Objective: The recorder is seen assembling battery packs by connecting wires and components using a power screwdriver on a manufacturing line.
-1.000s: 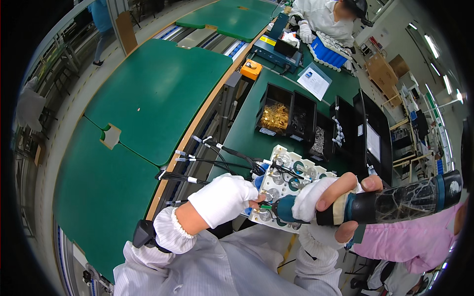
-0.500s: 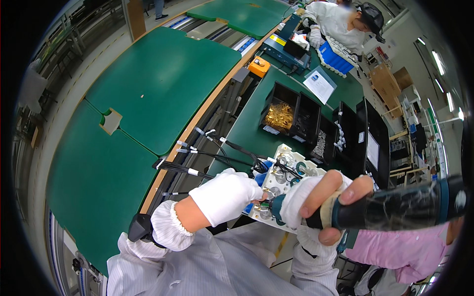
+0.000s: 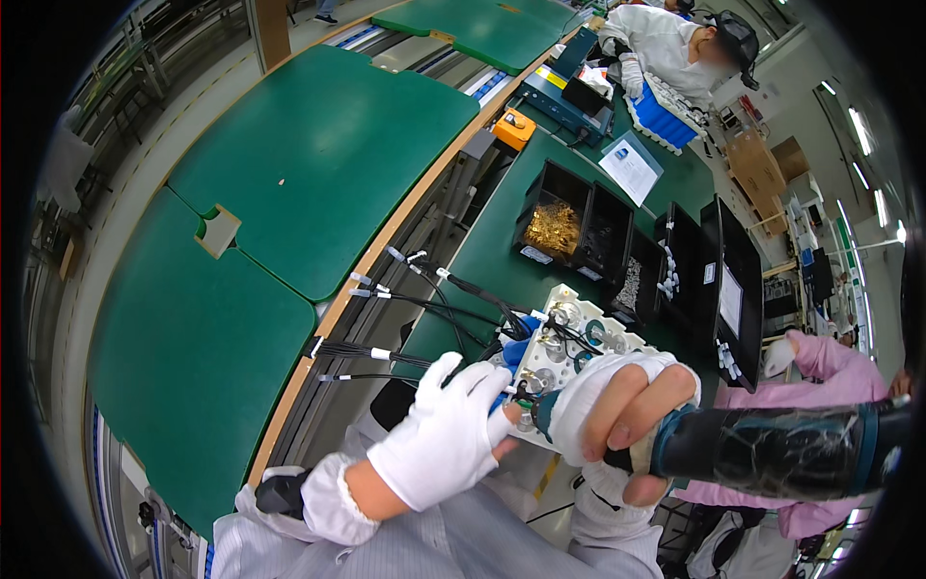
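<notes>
My right hand (image 3: 622,410), in a white glove with bare fingertips, grips a black and teal cordless screwdriver (image 3: 772,449). Its nose points left, down at the near edge of a white plastic housing (image 3: 558,359) with round metallic parts. Beside that edge is my left hand (image 3: 439,439), also gloved, fingers spread apart and a bare thumb close to the driver's tip. I see nothing held in it. Black cables (image 3: 386,355) with white tags run leftward from the housing. The driver's tip and the spot beneath it are mostly hidden by my hands.
Behind the housing stand black bins, one with brass-coloured pieces (image 3: 554,228), one with small silver parts (image 3: 630,283). A paper sheet (image 3: 630,169) and an orange box (image 3: 514,128) lie farther back. Green boards (image 3: 318,164) cover the conveyor at left. Co-workers are at far right and near right.
My left hand has gone from closed at the housing's edge to spread fingers, shifting slightly nearer me. The screwdriver stays at the housing, its handle a little lower. A pink-sleeved arm has risen at right.
</notes>
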Demonstrator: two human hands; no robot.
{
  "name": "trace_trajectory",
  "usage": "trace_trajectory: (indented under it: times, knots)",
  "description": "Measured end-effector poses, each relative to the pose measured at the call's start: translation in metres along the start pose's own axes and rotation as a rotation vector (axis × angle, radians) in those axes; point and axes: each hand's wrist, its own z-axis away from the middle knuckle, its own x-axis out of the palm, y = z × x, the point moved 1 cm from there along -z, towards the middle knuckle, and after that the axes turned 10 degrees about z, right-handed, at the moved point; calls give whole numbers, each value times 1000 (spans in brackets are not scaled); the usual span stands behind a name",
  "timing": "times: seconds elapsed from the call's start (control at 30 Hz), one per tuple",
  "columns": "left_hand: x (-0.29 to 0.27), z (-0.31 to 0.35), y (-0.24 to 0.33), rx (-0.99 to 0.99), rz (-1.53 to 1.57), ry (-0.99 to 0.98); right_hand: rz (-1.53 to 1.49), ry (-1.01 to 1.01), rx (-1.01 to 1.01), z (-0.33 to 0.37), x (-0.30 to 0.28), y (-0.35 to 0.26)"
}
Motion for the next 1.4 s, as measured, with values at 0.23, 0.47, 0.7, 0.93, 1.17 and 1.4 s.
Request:
trace_trajectory:
  times: [0.23,0.47,0.7,0.93,1.17,1.4]
  knots:
    - [17,-9,22,-160,-313,-65,51,-239,-221,-15,-21,-11]
    - [27,-17,16,-123,-455,-145,113,159,-139,2,2,0]
    - [32,-17,13,-84,-401,-53,142,11,-199,-6,-5,0]
    - [39,-13,5,-35,-329,41,236,113,-4,7,-3,-4]
    - [34,-13,7,-20,-362,23,295,396,113,-8,20,-4]
    - [13,5,16,29,-198,177,82,103,12,-7,-7,9]
